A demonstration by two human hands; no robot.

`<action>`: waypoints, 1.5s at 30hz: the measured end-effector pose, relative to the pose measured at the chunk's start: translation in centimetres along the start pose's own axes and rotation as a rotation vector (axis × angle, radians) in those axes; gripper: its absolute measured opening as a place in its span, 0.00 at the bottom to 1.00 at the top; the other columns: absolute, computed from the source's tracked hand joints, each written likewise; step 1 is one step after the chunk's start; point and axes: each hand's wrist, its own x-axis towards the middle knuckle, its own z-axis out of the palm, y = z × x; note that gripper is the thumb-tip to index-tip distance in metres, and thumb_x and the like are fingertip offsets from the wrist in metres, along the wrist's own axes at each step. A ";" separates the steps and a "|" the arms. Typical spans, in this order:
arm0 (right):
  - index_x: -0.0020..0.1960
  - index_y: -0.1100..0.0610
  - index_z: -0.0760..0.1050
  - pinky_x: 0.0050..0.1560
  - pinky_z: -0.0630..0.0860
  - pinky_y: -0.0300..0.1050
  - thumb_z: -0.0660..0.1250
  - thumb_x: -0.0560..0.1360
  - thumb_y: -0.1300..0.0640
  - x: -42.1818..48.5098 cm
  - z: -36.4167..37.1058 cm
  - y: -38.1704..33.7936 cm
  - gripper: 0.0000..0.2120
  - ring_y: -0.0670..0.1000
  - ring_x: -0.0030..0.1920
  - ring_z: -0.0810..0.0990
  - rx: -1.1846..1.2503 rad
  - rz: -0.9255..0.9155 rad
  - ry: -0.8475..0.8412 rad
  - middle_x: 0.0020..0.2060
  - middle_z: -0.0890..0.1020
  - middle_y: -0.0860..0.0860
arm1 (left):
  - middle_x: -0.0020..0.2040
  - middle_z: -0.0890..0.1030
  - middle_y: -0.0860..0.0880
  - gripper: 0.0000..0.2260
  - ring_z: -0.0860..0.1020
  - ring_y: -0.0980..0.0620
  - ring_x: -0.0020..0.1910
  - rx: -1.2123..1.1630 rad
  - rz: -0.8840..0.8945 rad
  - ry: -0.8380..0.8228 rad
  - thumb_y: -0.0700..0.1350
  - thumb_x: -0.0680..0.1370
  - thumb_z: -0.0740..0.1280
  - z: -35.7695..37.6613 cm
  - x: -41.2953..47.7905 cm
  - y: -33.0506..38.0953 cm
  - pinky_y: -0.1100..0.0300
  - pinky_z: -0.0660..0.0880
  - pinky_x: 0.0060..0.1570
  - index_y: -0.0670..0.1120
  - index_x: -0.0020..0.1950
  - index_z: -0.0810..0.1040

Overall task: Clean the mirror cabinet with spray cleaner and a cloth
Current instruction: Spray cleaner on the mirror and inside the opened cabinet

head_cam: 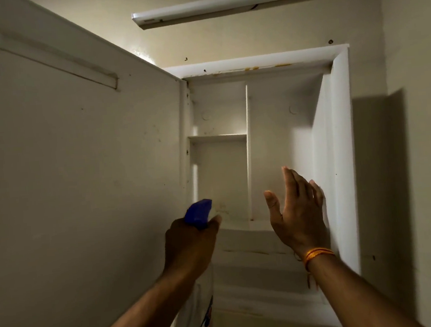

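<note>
The white mirror cabinet [342, 131] hangs on the wall with its door [78, 162] swung wide open to the left, showing the door's plain inner side. Inside are bare shelves and an upright divider [248, 150]. My left hand [190, 246] grips a white spray bottle [196, 319] with a blue trigger head [199, 211], nozzle aimed into the lower left compartment. My right hand [298, 213] is raised flat with fingers apart, resting against the cabinet's right inner wall; an orange thread sits on its wrist. No cloth is in view.
A long white tube light [247, 1] is mounted on the wall above the cabinet. Beige wall surrounds the cabinet, with a corner and another wall at the right [426, 145]. A raised strip [51, 57] runs across the upper part of the door.
</note>
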 end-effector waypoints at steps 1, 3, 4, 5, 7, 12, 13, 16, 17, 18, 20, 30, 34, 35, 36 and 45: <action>0.76 0.55 0.59 0.76 0.52 0.55 0.50 0.80 0.38 0.1 0.1 -0.1 0.31 0.52 0.71 0.66 0.000 -0.005 -0.004 0.72 0.69 0.53 | 0.29 0.72 0.49 0.13 0.71 0.57 0.23 -0.023 0.008 0.030 0.52 0.74 0.72 -0.4 0.3 0.2 0.64 0.69 0.26 0.44 0.42 0.73; 0.76 0.55 0.59 0.75 0.53 0.56 0.50 0.79 0.37 0.1 0.1 0.0 0.31 0.52 0.71 0.67 -0.001 -0.022 -0.009 0.71 0.69 0.52 | 0.28 0.71 0.50 0.14 0.70 0.57 0.23 -0.062 0.026 0.042 0.53 0.74 0.72 -0.9 0.8 0.9 0.65 0.69 0.26 0.44 0.42 0.74; 0.76 0.55 0.59 0.75 0.53 0.56 0.50 0.79 0.37 0.0 0.2 0.0 0.31 0.53 0.71 0.67 0.000 -0.031 -0.014 0.71 0.69 0.53 | 0.29 0.72 0.49 0.14 0.71 0.56 0.25 -0.071 0.040 0.040 0.54 0.74 0.72 -1.1 1.0 1.2 0.65 0.69 0.28 0.44 0.42 0.74; 0.76 0.55 0.59 0.75 0.53 0.56 0.50 0.79 0.37 0.0 0.2 0.1 0.31 0.53 0.71 0.67 0.000 -0.037 -0.015 0.71 0.69 0.53 | 0.30 0.73 0.47 0.15 0.72 0.55 0.27 -0.074 0.054 0.040 0.54 0.74 0.71 -1.1 1.1 1.5 0.65 0.70 0.29 0.43 0.43 0.75; 0.75 0.55 0.59 0.74 0.55 0.57 0.52 0.79 0.38 -0.1 0.2 0.1 0.31 0.53 0.70 0.67 0.002 -0.041 -0.010 0.70 0.70 0.53 | 0.35 0.79 0.43 0.16 0.75 0.53 0.31 -0.083 0.076 0.063 0.55 0.74 0.71 -1.2 1.4 2.2 0.64 0.72 0.32 0.43 0.43 0.75; 0.74 0.56 0.63 0.67 0.66 0.53 0.47 0.79 0.36 -0.2 0.4 0.1 0.32 0.55 0.68 0.69 -0.007 -0.032 -0.042 0.69 0.72 0.55 | 0.36 0.79 0.44 0.18 0.77 0.51 0.33 -0.102 0.131 0.101 0.59 0.74 0.69 -1.0 1.9 4.1 0.62 0.73 0.36 0.43 0.44 0.76; 0.73 0.56 0.64 0.66 0.67 0.52 0.46 0.80 0.36 -0.2 0.5 0.1 0.32 0.55 0.68 0.70 -0.013 -0.041 -0.051 0.69 0.72 0.55 | 0.38 0.81 0.43 0.19 0.77 0.51 0.34 -0.088 0.139 0.093 0.59 0.74 0.68 -1.0 2.1 4.6 0.63 0.72 0.36 0.42 0.45 0.76; 0.73 0.57 0.65 0.64 0.70 0.52 0.45 0.80 0.37 -0.2 0.7 0.2 0.32 0.56 0.67 0.70 -0.021 -0.058 -0.059 0.68 0.72 0.55 | 0.45 0.83 0.43 0.18 0.79 0.51 0.38 -0.071 0.155 0.060 0.59 0.75 0.68 -1.0 2.6 5.4 0.64 0.70 0.36 0.43 0.47 0.76; 0.72 0.57 0.65 0.63 0.70 0.53 0.46 0.80 0.37 -0.2 0.8 0.2 0.31 0.56 0.67 0.71 -0.023 -0.058 -0.059 0.68 0.72 0.56 | 0.45 0.83 0.43 0.17 0.79 0.52 0.38 -0.072 0.157 0.065 0.58 0.75 0.68 -1.0 2.7 5.5 0.64 0.70 0.35 0.44 0.47 0.76; 0.72 0.57 0.65 0.63 0.70 0.53 0.46 0.80 0.38 -0.1 0.8 0.2 0.31 0.57 0.67 0.71 -0.027 -0.057 -0.059 0.68 0.72 0.56 | 0.43 0.83 0.43 0.18 0.78 0.52 0.36 -0.068 0.156 0.081 0.59 0.75 0.68 -1.1 2.7 5.5 0.64 0.70 0.35 0.43 0.47 0.76; 0.72 0.58 0.66 0.61 0.71 0.53 0.47 0.80 0.38 -0.1 0.8 0.2 0.31 0.57 0.66 0.72 -0.026 -0.053 -0.057 0.67 0.73 0.56 | 0.37 0.80 0.44 0.19 0.75 0.53 0.32 -0.057 0.142 0.132 0.59 0.75 0.68 -1.4 2.7 5.1 0.62 0.73 0.35 0.42 0.46 0.77; 0.70 0.59 0.67 0.60 0.72 0.54 0.50 0.80 0.39 -0.1 0.6 0.2 0.29 0.58 0.64 0.73 -0.023 -0.051 -0.065 0.65 0.74 0.57 | 0.36 0.78 0.46 0.17 0.73 0.53 0.29 -0.054 0.003 0.152 0.57 0.74 0.71 -2.7 1.0 0.1 0.59 0.74 0.32 0.43 0.45 0.77; 0.70 0.60 0.67 0.59 0.72 0.54 0.50 0.80 0.40 -0.2 0.6 0.1 0.29 0.59 0.63 0.73 -0.027 -0.050 -0.060 0.65 0.74 0.58 | 0.35 0.78 0.44 0.18 0.76 0.50 0.31 -0.017 -0.043 0.164 0.58 0.73 0.71 -2.8 0.2 -2.1 0.53 0.78 0.40 0.43 0.43 0.76; 0.70 0.60 0.67 0.59 0.72 0.54 0.50 0.80 0.40 -0.2 0.6 0.1 0.29 0.59 0.63 0.73 -0.028 -0.050 -0.057 0.65 0.74 0.58 | 0.36 0.79 0.44 0.17 0.77 0.49 0.33 -0.029 -0.056 0.159 0.58 0.73 0.71 -2.9 -0.1 -2.4 0.53 0.78 0.40 0.43 0.43 0.77; 0.70 0.60 0.67 0.58 0.72 0.54 0.50 0.80 0.40 -0.2 0.6 0.0 0.29 0.59 0.62 0.73 -0.028 -0.049 -0.057 0.64 0.74 0.58 | 0.37 0.80 0.44 0.16 0.78 0.49 0.34 -0.048 -0.066 0.146 0.56 0.73 0.71 -2.8 -0.3 -2.7 0.54 0.77 0.40 0.44 0.44 0.77; 0.70 0.60 0.67 0.57 0.72 0.53 0.51 0.81 0.41 -0.2 0.7 0.0 0.28 0.59 0.61 0.73 -0.047 -0.053 -0.048 0.64 0.74 0.58 | 0.36 0.79 0.45 0.13 0.77 0.49 0.34 -0.003 -0.078 0.011 0.54 0.73 0.72 -1.5 -1.5 -3.3 0.55 0.78 0.39 0.46 0.43 0.74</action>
